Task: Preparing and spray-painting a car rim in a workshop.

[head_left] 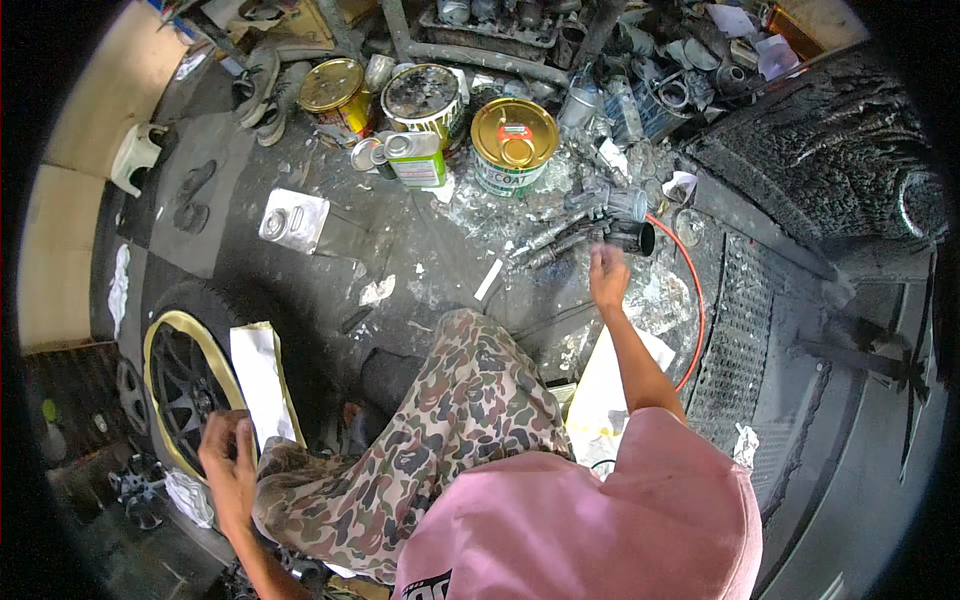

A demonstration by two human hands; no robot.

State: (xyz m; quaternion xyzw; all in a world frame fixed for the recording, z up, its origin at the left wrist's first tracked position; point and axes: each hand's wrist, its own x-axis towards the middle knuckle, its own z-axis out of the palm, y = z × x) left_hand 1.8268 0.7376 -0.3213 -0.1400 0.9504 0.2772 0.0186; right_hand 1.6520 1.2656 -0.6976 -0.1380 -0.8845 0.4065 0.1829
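Observation:
My left hand (230, 465) is beside a wheel, its fingers loosely bent and apart, with nothing visible in them. The wheel has a dark spoked rim (190, 385) edged with yellowish masking tape and a black tyre (215, 300). White masking paper (262, 380) stands along the tyre near that hand. My right hand (608, 275) reaches forward over the floor, its fingers slightly smeared by motion. Just beyond its fingertips lie a black cup (640, 238) and several paint-crusted, stick-like tools (550, 240); whether the fingers touch or hold anything cannot be made out.
Paint cans stand ahead, including a gold-lidded can (515, 135), beside a green-and-white solvent tin (415, 160). A flat metal tin (293, 220) lies left of them. A red hose (697, 290) curves past my right arm. White paper (610, 385) lies below that arm.

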